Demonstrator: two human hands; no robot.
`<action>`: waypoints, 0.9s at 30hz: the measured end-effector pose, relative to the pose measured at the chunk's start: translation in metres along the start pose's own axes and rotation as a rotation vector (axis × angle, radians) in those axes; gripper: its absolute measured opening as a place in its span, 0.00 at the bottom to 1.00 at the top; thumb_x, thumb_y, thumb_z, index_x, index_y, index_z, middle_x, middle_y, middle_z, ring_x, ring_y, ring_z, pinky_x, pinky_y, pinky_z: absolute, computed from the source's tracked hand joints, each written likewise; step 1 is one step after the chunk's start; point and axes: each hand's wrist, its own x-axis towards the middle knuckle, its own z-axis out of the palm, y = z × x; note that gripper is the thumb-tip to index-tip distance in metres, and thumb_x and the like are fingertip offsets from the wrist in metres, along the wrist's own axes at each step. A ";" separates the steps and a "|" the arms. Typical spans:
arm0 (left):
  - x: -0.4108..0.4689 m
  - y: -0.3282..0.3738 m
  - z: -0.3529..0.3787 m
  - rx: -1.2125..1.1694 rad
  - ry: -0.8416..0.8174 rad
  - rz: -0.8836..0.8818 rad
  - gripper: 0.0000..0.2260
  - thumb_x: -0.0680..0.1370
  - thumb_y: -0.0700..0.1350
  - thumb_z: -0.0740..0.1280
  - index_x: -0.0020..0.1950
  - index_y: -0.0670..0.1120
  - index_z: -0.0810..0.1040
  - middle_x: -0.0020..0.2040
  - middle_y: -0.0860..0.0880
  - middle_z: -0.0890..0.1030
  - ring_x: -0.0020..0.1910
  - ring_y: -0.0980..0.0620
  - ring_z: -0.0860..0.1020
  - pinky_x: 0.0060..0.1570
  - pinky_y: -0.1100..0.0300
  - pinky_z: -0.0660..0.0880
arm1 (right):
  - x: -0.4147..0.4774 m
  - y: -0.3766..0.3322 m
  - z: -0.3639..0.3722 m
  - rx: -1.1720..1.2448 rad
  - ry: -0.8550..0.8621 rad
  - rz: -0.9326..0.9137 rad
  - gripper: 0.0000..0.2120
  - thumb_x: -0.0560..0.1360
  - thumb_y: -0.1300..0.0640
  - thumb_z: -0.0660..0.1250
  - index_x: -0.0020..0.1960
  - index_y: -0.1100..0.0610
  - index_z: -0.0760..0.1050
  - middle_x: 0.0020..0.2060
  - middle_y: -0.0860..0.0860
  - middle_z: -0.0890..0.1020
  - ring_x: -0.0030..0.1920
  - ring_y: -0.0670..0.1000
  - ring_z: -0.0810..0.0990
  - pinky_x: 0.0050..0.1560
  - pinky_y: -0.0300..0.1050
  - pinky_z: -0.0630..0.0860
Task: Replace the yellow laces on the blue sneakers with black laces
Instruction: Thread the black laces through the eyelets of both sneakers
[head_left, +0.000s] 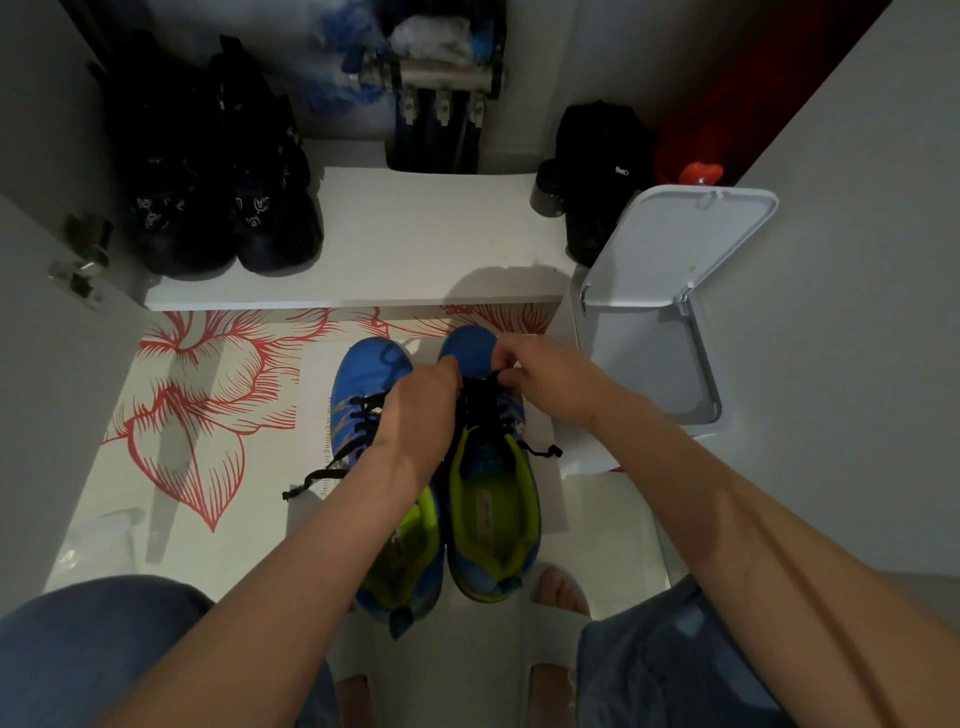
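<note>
Pinching black lace (487, 401), left hand (421, 410) and right hand (540, 375) hide its crossings.

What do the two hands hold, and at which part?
The left hand and right hand both pinch the black lace at its front rows, near the toe of the sneaker.

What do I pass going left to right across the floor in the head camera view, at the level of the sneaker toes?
red flower mat → left blue sneaker → right blue sneaker → white bin, its lid open
</note>
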 end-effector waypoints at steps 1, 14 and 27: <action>0.000 0.000 -0.001 -0.019 0.002 -0.006 0.07 0.80 0.36 0.58 0.55 0.40 0.73 0.49 0.39 0.78 0.48 0.40 0.77 0.42 0.56 0.68 | -0.001 0.000 0.000 -0.033 -0.013 0.000 0.08 0.78 0.62 0.59 0.55 0.62 0.71 0.51 0.58 0.78 0.49 0.55 0.76 0.46 0.45 0.70; 0.001 0.000 -0.006 -0.075 -0.073 0.002 0.07 0.81 0.37 0.57 0.58 0.39 0.71 0.50 0.38 0.78 0.48 0.38 0.77 0.41 0.55 0.69 | 0.002 -0.002 0.002 -0.001 -0.046 0.053 0.09 0.79 0.62 0.57 0.57 0.63 0.70 0.48 0.57 0.76 0.45 0.52 0.72 0.42 0.44 0.66; -0.004 -0.010 -0.018 -0.202 -0.209 -0.039 0.08 0.80 0.41 0.62 0.56 0.42 0.76 0.50 0.42 0.80 0.30 0.52 0.73 0.29 0.60 0.71 | -0.018 0.009 0.003 0.325 -0.120 0.124 0.07 0.73 0.67 0.68 0.49 0.59 0.77 0.42 0.50 0.77 0.36 0.44 0.74 0.36 0.33 0.72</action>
